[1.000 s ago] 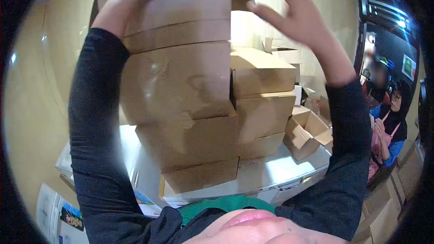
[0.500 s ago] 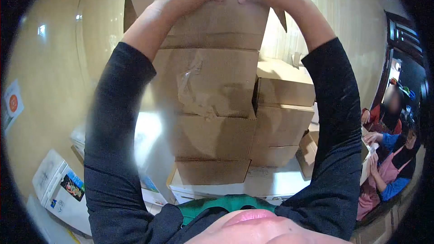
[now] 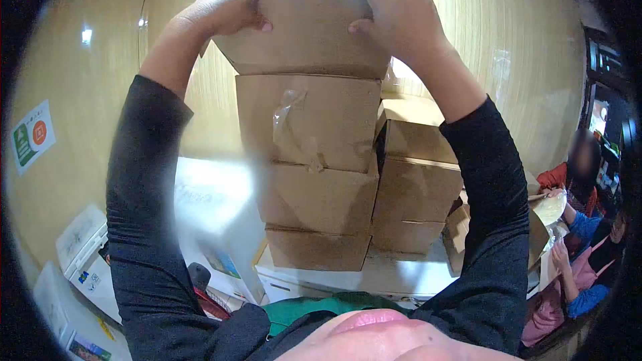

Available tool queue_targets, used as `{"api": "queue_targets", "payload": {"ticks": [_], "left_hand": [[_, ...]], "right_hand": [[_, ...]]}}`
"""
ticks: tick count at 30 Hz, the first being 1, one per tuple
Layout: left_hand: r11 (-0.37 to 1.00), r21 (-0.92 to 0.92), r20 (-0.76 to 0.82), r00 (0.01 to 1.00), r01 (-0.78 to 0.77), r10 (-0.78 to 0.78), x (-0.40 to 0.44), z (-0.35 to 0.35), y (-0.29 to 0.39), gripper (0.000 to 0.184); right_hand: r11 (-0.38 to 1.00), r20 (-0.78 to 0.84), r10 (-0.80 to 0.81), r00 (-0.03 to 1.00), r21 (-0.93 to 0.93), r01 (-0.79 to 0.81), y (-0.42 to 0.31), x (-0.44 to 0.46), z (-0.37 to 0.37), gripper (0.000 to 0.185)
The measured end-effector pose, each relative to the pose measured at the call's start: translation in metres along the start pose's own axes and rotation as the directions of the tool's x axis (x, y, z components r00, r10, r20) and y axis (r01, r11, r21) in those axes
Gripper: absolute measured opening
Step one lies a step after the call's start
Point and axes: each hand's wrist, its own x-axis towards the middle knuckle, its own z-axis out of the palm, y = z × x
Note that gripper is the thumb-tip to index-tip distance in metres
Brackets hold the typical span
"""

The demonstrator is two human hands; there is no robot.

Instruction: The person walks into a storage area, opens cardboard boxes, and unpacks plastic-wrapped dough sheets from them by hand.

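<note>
At my far left a green and orange poster [image 3: 32,135] is fixed to the wall [image 3: 87,80], and below it stands a white container [image 3: 93,287] partly cut off by my black left sleeve [image 3: 144,180]. Next comes a white unit [image 3: 210,184] with a glare on its top. My left hand [image 3: 231,8] is closed over the upper edge of the open box [image 3: 307,37], thumb on the outer face and fingers curled behind. That box is at the top of the taller column of cardboard boxes [image 3: 321,197], which stands near the front left corner of a white chest [image 3: 321,283]; from this steep angle I can't be sure the open box sits fully on the taped box [image 3: 334,117] below. My right hand [image 3: 404,17] grips the same edge farther right, its thumb also on the outer face, with a stretch of bare cardboard between my hands. Just right of the tall column, a shorter column [image 3: 418,190] rises from the chest. Towards the chest's right edge, a small box [image 3: 457,234] is half hidden by my right sleeve [image 3: 491,187]. Beyond are a person in a red top [image 3: 554,177] and another in a pink apron [image 3: 552,311], near some cardboard [image 3: 538,227].
</note>
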Motion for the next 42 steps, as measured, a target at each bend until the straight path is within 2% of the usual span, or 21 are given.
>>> {"api": "queue_targets", "payload": {"ticks": [3,5,6,7,8,9,11,13,14,15,16,20,24,29,32,42], "left_hand": [[1.0,-0.03,-0.018,1.0,-0.007,0.006,-0.011,0.004,0.006,0.03],[0.997,0.077,-0.073,0.997,0.005,0.0,-0.021,0.005,0.011,0.03],[0.991,0.122,-0.122,0.99,-0.053,0.068,-0.021,0.011,0.003,0.026],[0.991,0.125,-0.123,0.991,-0.044,0.06,-0.02,0.015,-0.006,0.026],[0.977,0.186,-0.117,0.986,-0.099,0.122,-0.021,0.015,-0.006,0.024],[0.956,0.251,-0.107,0.978,-0.148,0.179,-0.023,0.015,-0.007,0.022],[0.942,0.3,-0.181,0.961,-0.147,0.208,-0.023,0.024,-0.011,0.029],[0.953,0.277,-0.197,0.964,-0.12,0.178,-0.02,0.032,-0.011,0.028],[0.895,0.439,-0.08,0.988,-0.083,0.13,-0.021,0.027,0.004,0.029],[0.908,0.418,-0.055,0.997,-0.027,0.055,-0.032,0.029,-0.003,0.03],[0.932,0.361,-0.058,0.998,0.014,0.008,-0.042,0.032,-0.003,0.03],[0.992,0.098,-0.107,0.992,0.081,-0.07,-0.049,0.039,-0.007,0.033],[0.991,-0.012,-0.048,0.99,0.132,-0.133,-0.056,0.029,-0.03,0.037],[0.968,-0.125,0.047,0.976,0.216,-0.212,-0.05,0.023,-0.048,0.041],[0.986,-0.034,-0.004,0.986,0.164,-0.164,-0.049,0.029,-0.046,0.04],[0.973,0.147,-0.177,0.973,0.177,-0.15,-0.057,0.03,-0.04,0.034]], "right_hand": [[1.0,0.021,0.009,1.0,-0.003,-0.009,-0.005,-0.008,-0.008,0.041],[0.997,-0.066,-0.074,0.995,-0.007,0.073,-0.006,-0.012,-0.01,0.039],[0.997,-0.069,-0.075,0.995,-0.002,0.075,-0.007,-0.011,-0.013,0.039],[0.997,-0.008,-0.065,0.998,0.033,0.065,-0.008,-0.01,-0.015,0.037],[0.996,0.052,-0.06,0.997,0.069,0.056,-0.009,-0.007,-0.017,0.035],[0.994,0.04,-0.072,0.997,0.081,0.068,-0.01,-0.003,-0.02,0.035],[0.996,0.269,-0.074,0.96,0.074,0.056,-0.009,0.011,-0.026,0.026],[0.992,0.503,-0.023,0.864,0.117,-0.042,-0.015,0.027,-0.037,0.035],[0.968,0.544,-0.073,0.836,0.239,-0.071,-0.01,0.033,-0.03,0.048],[0.912,0.56,-0.214,0.8,0.408,-0.041,0.023,0.041,0.007,0.056],[0.885,0.553,-0.261,0.792,0.464,-0.033,0.022,0.051,0.027,0.056],[0.946,0.575,-0.197,0.794,0.324,0.001,0.007,0.073,0.052,0.053],[0.982,0.595,-0.118,0.795,0.189,0.004,-0.013,0.082,0.057,0.05],[0.989,0.6,-0.079,0.796,0.144,-0.011,-0.012,0.072,0.058,0.047],[0.991,0.594,-0.066,0.802,0.133,-0.018,-0.009,0.064,0.059,0.046],[0.996,0.597,-0.055,0.801,0.092,-0.001,-0.002,0.041,0.061,0.043]]}}
